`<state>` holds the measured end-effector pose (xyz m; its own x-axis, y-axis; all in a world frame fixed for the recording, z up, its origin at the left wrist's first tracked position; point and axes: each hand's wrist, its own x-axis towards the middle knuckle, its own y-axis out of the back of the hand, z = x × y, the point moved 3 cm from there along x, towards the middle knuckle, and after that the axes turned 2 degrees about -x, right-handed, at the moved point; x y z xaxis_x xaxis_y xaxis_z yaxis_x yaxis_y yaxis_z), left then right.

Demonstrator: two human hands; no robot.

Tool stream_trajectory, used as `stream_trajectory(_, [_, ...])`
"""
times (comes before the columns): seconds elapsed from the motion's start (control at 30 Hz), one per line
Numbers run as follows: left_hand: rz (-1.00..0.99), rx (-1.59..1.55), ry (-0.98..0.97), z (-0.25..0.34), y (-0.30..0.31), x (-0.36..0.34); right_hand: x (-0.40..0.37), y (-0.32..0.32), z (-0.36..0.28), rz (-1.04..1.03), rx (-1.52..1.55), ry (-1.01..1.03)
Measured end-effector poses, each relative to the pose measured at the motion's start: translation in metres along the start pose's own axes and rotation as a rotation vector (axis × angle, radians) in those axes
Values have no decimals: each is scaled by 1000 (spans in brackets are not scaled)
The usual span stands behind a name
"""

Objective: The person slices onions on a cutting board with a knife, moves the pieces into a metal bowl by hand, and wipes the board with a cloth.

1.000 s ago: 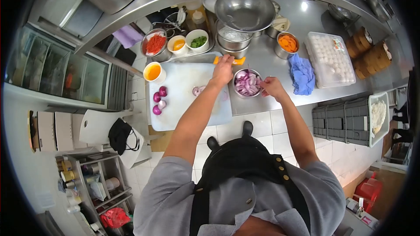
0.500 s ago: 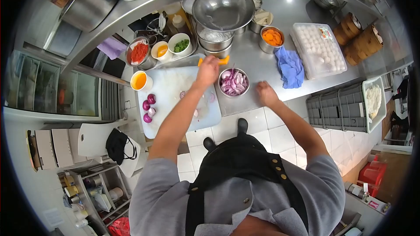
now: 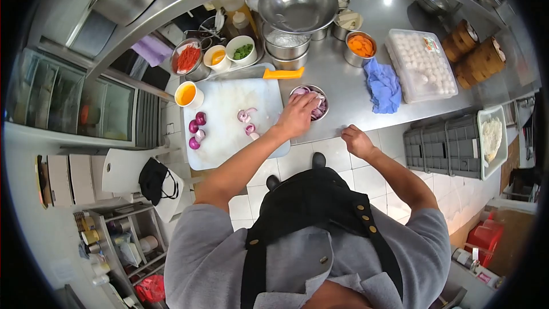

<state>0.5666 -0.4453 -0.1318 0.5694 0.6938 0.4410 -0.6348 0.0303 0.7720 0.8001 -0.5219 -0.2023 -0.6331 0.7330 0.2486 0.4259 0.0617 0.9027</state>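
My left hand (image 3: 297, 115) lies over a small steel bowl (image 3: 327, 109) of sliced red onion (image 3: 318, 110), its fingers stretched onto the slices and partly covering them. My right hand (image 3: 357, 141) is closed beside the counter's front edge, to the right of the bowl; whether anything is inside it is hidden. A knife (image 3: 284, 73) with a yellow handle rests at the top right of the white cutting board (image 3: 223, 100), its blade lying across the board's far edge. Onion pieces (image 3: 247, 115) sit mid-board, and several peeled red onions (image 3: 200, 118) are at its left.
Cups of orange liquid (image 3: 186, 95) and chopped greens (image 3: 242, 52) stand around the board with a bowl of red shreds (image 3: 186, 59). Carrot slices (image 3: 361, 45), a blue cloth (image 3: 383, 87) and an egg box (image 3: 423, 66) are to the right. A steel shelf (image 3: 189, 1) overhangs the back.
My left hand has left the knife handle and come down onto the onion bowl. My right hand has shifted slightly toward my body, off the counter edge. The view has tilted slightly.
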Motion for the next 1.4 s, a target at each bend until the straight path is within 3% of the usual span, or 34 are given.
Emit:
stream_trajectory(0.03, [102, -33, -23, 3, 14, 2, 16, 11, -12, -6, 7, 24])
stream_trajectory(0.1, [226, -32, 100, 7, 36, -6, 54, 45, -40, 344, 184, -7])
stream_trajectory(0.13, [332, -56, 193, 5, 45, -15, 76, 53, -48, 327, 202, 25])
stream_trajectory(0.17, [445, 110, 260, -8, 47, -31, 104, 61, -50, 314, 134, 51])
stream_trajectory(0.23, [435, 442, 674, -40, 70, -61, 144, 55, -63, 270, 126, 83])
stream_trajectory(0.27, [449, 450, 686, -69, 77, -80, 165, 51, -72, 238, 181, 104])
stream_trajectory(0.33, [103, 337, 880, -125, 67, -130, 204, 26, -102, 62, 295, 109])
stream_trajectory(0.37, [124, 342, 904, -116, 69, -136, 226, 10, -113, -21, 262, 130])
stream_trajectory(0.43, [576, 229, 732, -68, 81, -144, 262, -25, -122, -111, 233, 177])
stream_trajectory(0.5, [821, -1, 963, -27, 82, -174, 291, -64, -120, -270, 78, 70])
stream_trajectory(0.57, [972, -965, 1206, 3, 44, -223, 310, -83, -118, -344, 38, 164])
stream_trajectory(0.6, [854, -1416, 1420, 13, 19, -239, 316, -89, -119, -406, -6, 236])
stream_trajectory(0.63, [699, -1919, 1420, 22, 3, -245, 319, -92, -121, -433, -42, 296])
stream_trajectory(0.67, [733, -2099, 1455, 27, -14, -248, 319, -94, -122, -453, -40, 309])
stream_trajectory(0.73, [796, -2324, 1322, 20, -32, -245, 314, -97, -127, -474, -19, 528])
stream_trajectory(0.87, [758, -2424, 1207, 0, -26, -235, 273, -89, -145, -532, 100, 626])
stream_trajectory(0.9, [737, -2409, 1238, 3, -20, -233, 259, -94, -149, -468, 87, 717])
stream_trajectory(0.97, [703, -2415, 1330, 1, -14, -233, 224, -102, -162, -454, 104, 672])
stream_trajectory(1.1, [700, -2312, 1241, -8, -17, -238, 184, -92, -184, -539, 219, 581])
stream_trajectory(1.17, [762, -2430, 1295, -15, -25, -246, 188, -82, -173, -253, 214, 530])
stream_trajectory(1.3, [791, -2501, 1275, -17, -30, -252, 231, -66, -113, -83, -240, 63])
stream_trajectory(1.33, [785, -2502, 1279, -19, -32, -253, 230, -67, -110, -82, -241, 58])
stream_trajectory(1.4, [793, -2518, 1343, -19, -35, -251, 224, -77, -105, -267, -348, -42])
